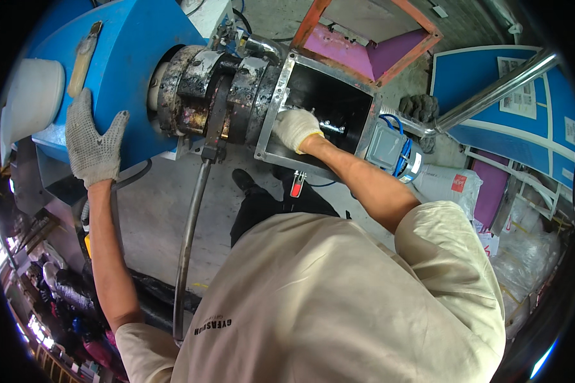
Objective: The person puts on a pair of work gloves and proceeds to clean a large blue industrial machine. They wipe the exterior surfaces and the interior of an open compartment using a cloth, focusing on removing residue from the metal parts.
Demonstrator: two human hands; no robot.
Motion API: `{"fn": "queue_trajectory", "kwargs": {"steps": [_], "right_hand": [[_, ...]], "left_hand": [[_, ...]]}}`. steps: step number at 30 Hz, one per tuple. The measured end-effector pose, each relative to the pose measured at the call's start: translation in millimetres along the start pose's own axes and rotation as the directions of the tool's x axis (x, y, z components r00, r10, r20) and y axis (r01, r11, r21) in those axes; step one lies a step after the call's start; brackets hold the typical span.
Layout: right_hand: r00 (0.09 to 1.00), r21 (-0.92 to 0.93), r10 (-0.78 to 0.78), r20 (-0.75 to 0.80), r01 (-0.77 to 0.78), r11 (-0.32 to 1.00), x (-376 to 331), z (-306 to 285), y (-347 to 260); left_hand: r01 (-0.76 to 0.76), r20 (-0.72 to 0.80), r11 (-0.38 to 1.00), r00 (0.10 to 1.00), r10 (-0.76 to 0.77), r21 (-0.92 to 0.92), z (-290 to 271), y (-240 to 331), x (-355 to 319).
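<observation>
My left hand [97, 142], in a knitted glove with dots, lies on the blue machine housing [140, 60], thumb spread from the fingers. Its fingertips are just by the wooden handle of what looks like a flat brush [83, 60], lying on the housing. My right hand [298, 127], in a pale glove, reaches into the open square metal box [273, 137] at its left inner side. Those fingers are curled, and what they hold, if anything, is hidden. A shiny metal shaft [333, 126] shows inside the box beside this hand. Dark, grimy round clamps [246, 96] join box and housing.
A long steel bar [191, 242] slants down from the clamps. An orange-rimmed hopper [434, 35] stands beyond the box. A grey motor [384, 145] with blue cable sits at its right. A white container [38, 96] is at far left; wrapped goods [447, 185] lie right.
</observation>
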State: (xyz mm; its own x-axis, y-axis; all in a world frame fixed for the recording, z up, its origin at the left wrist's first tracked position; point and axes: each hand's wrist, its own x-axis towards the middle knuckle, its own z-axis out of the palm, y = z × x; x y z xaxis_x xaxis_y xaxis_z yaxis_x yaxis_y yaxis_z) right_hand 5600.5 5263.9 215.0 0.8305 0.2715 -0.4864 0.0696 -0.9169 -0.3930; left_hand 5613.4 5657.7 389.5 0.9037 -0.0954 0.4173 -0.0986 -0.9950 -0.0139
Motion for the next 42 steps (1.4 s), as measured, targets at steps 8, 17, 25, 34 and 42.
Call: {"fn": "queue_trajectory", "kwargs": {"steps": [8, 17, 25, 34, 42], "right_hand": [[0.982, -0.021, 0.012, -0.187, -0.017, 1.000, 51, 15, 36], [0.983, 0.155, 0.182, 0.006, -0.181, 0.971, 3, -70, 21], [0.980, 0.045, 0.124, -0.153, -0.118, 0.992, 18, -42, 3], [0.984, 0.049, 0.143, -0.102, -0.138, 0.989, 38, -43, 11], [0.958, 0.226, 0.160, 0.237, -0.214, 0.950, 47, -28, 22]], "left_hand": [[-0.004, -0.008, 1.000, 1.000, 0.003, -0.017, -2, -3, -4], [0.012, -0.020, 1.000, 1.000, -0.012, 0.008, 2, -8, -6], [0.009, -0.002, 0.999, 1.000, -0.009, -0.051, 0, -4, -2], [0.000, -0.007, 1.000, 1.000, 0.000, -0.005, 0, -3, -1], [-0.010, -0.007, 1.000, 1.000, 0.010, -0.012, 1, -4, -1]]}}
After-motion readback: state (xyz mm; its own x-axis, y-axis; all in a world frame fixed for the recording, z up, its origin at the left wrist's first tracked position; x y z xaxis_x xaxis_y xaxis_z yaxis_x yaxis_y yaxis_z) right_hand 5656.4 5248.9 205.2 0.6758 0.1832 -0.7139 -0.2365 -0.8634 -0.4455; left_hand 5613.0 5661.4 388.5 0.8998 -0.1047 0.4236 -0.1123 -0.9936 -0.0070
